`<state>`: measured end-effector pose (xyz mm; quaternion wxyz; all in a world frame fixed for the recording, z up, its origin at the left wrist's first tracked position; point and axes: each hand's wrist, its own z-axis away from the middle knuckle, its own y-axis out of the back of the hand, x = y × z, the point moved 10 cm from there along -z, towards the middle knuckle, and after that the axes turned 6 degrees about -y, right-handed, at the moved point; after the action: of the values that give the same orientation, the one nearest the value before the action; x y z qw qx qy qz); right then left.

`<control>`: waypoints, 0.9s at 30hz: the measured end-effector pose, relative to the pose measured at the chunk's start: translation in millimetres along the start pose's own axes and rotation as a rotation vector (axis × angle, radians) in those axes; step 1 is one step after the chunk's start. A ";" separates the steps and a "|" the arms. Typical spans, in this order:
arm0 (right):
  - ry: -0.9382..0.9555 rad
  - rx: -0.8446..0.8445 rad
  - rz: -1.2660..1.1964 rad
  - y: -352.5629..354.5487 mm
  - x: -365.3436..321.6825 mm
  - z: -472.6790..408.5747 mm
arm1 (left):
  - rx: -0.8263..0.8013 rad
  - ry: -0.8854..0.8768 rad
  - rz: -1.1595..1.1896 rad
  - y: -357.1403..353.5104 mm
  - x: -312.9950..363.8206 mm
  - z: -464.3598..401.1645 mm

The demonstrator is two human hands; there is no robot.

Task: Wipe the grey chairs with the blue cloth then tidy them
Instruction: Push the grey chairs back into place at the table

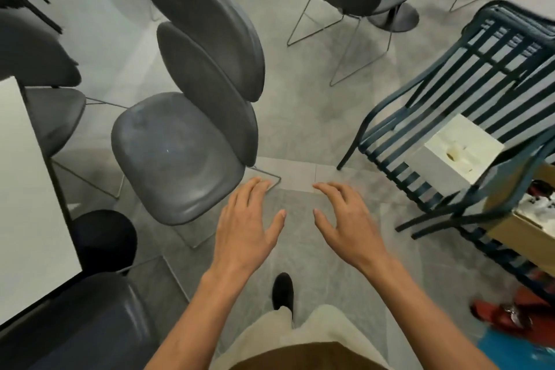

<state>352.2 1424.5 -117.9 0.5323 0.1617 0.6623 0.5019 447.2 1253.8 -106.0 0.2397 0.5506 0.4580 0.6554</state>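
Your left hand and right hand hover side by side over the floor, fingers spread wide, holding nothing. Just ahead of your left hand stands a grey chair, its seat edge near your fingertips, with a second backrest stacked behind its own. A white desk lies to the left. Farther right, a blue slatted chair carries a white box. More grey chairs stand beyond.

Grey chair; teal slatted chair; white box.
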 end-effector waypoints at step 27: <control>0.415 -0.287 -0.077 27.6 -6.8 -414.1 | 0.540 0.464 0.070 69.6 4.9 -322.8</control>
<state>-13.2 1227.6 -120.2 0.4210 -0.0474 0.6851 0.5926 155.3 1116.8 -35.0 -0.0471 0.4460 0.6378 0.6261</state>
